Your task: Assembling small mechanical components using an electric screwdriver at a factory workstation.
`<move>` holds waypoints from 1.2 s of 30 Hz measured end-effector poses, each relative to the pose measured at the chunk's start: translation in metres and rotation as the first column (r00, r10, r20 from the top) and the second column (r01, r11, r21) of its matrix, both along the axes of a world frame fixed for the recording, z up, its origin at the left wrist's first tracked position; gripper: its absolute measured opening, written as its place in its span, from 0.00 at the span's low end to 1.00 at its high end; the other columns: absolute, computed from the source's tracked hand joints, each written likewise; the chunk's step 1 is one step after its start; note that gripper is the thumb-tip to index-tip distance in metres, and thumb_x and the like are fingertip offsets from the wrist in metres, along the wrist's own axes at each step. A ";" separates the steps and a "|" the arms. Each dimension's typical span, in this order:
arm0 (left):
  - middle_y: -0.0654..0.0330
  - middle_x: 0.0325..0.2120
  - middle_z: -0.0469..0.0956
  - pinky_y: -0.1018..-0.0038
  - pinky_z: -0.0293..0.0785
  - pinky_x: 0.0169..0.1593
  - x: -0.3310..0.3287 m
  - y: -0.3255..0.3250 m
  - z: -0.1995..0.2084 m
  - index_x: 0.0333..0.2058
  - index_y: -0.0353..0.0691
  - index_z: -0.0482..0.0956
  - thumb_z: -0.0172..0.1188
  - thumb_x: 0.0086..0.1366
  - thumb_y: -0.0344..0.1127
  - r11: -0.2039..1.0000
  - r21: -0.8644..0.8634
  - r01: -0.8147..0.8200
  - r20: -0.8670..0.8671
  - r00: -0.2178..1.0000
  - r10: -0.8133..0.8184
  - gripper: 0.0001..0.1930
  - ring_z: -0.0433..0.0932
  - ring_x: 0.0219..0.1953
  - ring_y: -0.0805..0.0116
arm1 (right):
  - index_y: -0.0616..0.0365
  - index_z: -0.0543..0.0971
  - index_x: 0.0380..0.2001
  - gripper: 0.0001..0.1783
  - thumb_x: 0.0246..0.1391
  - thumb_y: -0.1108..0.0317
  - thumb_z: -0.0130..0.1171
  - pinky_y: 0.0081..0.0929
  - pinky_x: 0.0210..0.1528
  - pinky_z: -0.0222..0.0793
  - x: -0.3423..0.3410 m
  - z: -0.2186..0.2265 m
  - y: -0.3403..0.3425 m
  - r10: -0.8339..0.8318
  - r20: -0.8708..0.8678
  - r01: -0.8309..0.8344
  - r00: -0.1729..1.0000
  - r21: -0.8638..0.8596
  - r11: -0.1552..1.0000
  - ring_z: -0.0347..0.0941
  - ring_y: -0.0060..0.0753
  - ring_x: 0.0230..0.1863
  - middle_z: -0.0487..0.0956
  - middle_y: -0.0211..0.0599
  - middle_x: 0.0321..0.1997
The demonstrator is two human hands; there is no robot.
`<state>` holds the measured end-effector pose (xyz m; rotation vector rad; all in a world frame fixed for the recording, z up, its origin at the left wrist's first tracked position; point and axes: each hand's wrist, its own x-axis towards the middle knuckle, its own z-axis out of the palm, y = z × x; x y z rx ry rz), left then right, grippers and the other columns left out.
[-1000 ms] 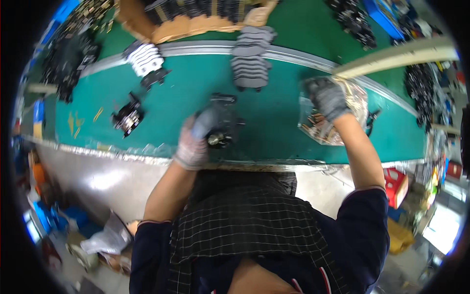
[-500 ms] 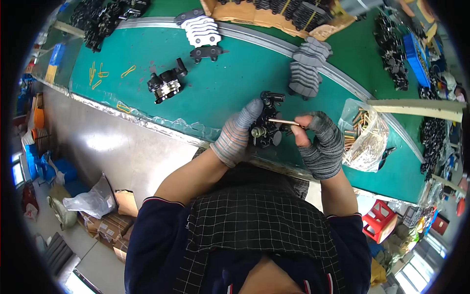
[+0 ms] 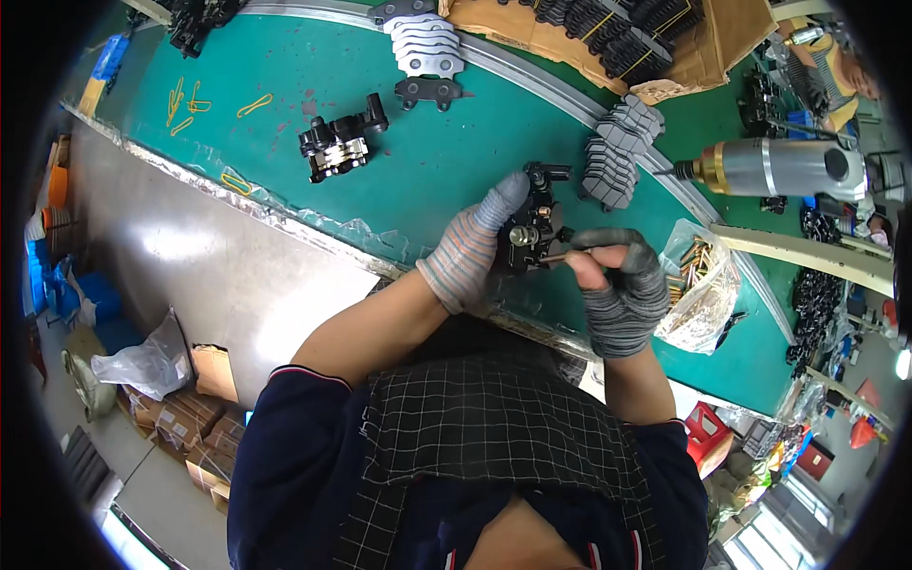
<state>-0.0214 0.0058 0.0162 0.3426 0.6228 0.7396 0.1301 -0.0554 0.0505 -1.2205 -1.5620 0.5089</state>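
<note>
My left hand (image 3: 467, 249), in a striped grey fingerless glove, grips a black brake caliper (image 3: 525, 235) just above the bench's near edge. Between thumb and fingers, my right hand (image 3: 624, 299), in a dark grey glove, pinches a thin brass-coloured pin (image 3: 554, 257). The pin's far end meets the caliper's lower right side; whether it has entered a hole I cannot tell. Another black caliper (image 3: 334, 150) lies on the green bench (image 3: 427, 152) to the left. Right of my right hand stands a clear plastic bag (image 3: 701, 313) of similar pins.
Brake pads lie in a silvery row (image 3: 426, 49) and a grey row (image 3: 616, 160). Behind them is a cardboard box (image 3: 731, 43) of dark pads. A power screwdriver (image 3: 774, 169) hangs at the right. Yellow rubber bands (image 3: 255, 104) lie at left; a metal rail (image 3: 532, 84) crosses the bench.
My right hand has brought the pin down to the caliper's lower right side, and the caliper has turned somewhat. The view has shifted, bringing the power screwdriver further in.
</note>
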 end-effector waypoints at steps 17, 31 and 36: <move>0.61 0.31 0.77 0.72 0.76 0.26 0.007 0.020 -0.020 0.46 0.46 0.70 0.62 0.54 0.63 0.974 -0.212 0.084 0.164 0.985 -0.049 0.31 0.79 0.29 0.69 | 0.63 0.62 0.59 0.42 0.51 0.43 0.59 0.44 0.56 0.67 0.144 0.089 0.107 0.107 -0.594 -0.062 0.797 0.095 0.994 0.70 0.46 0.52 0.71 0.48 0.50; 0.60 0.34 0.77 0.69 0.79 0.28 0.001 0.014 -0.018 0.47 0.46 0.70 0.61 0.54 0.64 0.962 -0.256 0.098 0.172 0.984 -0.054 0.32 0.81 0.31 0.67 | 0.64 0.65 0.50 0.43 0.43 0.40 0.64 0.39 0.35 0.70 0.003 0.043 0.096 0.464 -0.800 -0.526 0.381 0.225 0.820 0.73 0.38 0.29 0.77 0.47 0.30; 0.58 0.31 0.78 0.72 0.77 0.23 -0.002 0.005 -0.008 0.47 0.44 0.71 0.57 0.57 0.64 0.963 -0.262 0.053 0.058 0.998 -0.039 0.31 0.81 0.28 0.65 | 0.61 0.68 0.53 0.37 0.49 0.43 0.57 0.30 0.25 0.63 -0.005 0.036 0.079 0.445 -0.732 -0.466 0.516 0.195 0.863 0.68 0.33 0.24 0.74 0.43 0.31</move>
